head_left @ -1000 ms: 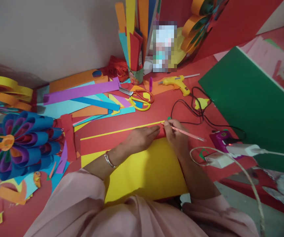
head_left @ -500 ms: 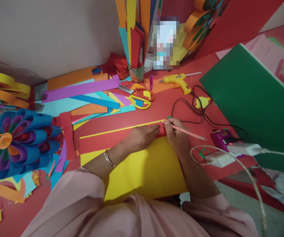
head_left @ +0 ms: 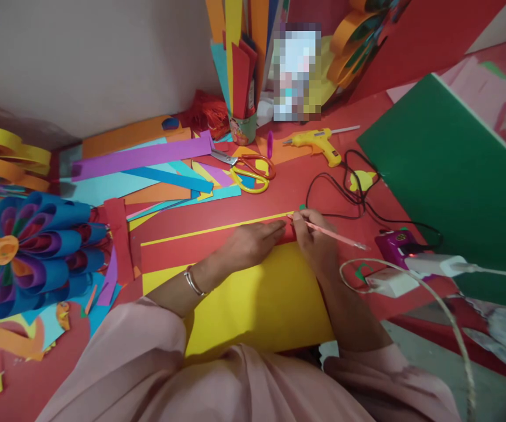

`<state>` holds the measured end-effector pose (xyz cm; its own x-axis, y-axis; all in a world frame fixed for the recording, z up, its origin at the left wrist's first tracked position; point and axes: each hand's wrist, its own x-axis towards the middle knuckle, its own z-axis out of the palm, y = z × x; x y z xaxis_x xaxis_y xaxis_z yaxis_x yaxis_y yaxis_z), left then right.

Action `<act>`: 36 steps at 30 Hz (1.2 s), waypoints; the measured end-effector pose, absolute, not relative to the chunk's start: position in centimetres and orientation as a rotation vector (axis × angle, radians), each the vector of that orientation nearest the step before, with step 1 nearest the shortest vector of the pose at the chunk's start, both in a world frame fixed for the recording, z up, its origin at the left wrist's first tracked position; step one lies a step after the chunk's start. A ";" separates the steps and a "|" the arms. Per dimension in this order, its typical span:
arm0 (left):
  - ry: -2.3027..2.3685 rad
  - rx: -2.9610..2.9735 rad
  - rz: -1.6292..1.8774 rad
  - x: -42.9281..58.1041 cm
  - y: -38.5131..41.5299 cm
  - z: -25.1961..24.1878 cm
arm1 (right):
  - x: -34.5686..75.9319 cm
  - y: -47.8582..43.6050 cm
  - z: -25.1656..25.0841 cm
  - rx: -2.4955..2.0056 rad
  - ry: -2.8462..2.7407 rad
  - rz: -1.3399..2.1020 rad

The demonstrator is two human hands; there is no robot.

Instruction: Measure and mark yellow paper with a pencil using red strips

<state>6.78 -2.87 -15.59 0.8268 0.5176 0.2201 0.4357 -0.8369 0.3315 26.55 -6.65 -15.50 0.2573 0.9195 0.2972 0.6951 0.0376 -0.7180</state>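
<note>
A large yellow paper sheet (head_left: pixel 257 305) lies in front of me. Across its far part rests a red strip (head_left: pixel 178 252), with a thin yellow edge showing beyond it. My left hand (head_left: pixel 248 243) presses flat on the red strip, fingers stretched to the right and holding nothing. Close to those fingertips, my right hand (head_left: pixel 317 240) grips a slim pink pencil (head_left: pixel 341 236). Its tip is down near the strip's right end and its back end slants out to the right.
Scissors (head_left: pixel 252 183) lie beyond the strip, beside coloured paper strips (head_left: pixel 143 158). A glue gun (head_left: pixel 317 142), black cable (head_left: pixel 361 202) and white plug (head_left: pixel 437 265) are to the right, near a green board (head_left: pixel 446 164). A blue paper flower (head_left: pixel 60 223) sits left. A cup (head_left: pixel 243 130) holds strips.
Both hands and the pencil stay almost in place. The view has shifted very slightly.
</note>
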 end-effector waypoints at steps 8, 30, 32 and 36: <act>0.769 2.682 0.417 6.9 -2.9 -15.7 | 26.5 -6.7 -15.4 -1.730 -1.489 0.362; 0.746 2.685 0.504 6.3 -3.0 -15.6 | 25.4 -6.5 -14.9 -1.641 -1.416 0.623; 0.743 2.733 0.532 6.1 -3.3 -15.7 | 25.4 -6.4 -14.8 -1.642 -1.425 0.604; 0.814 2.839 0.544 5.7 -4.1 -15.5 | 25.4 -6.4 -14.8 -1.621 -1.424 0.587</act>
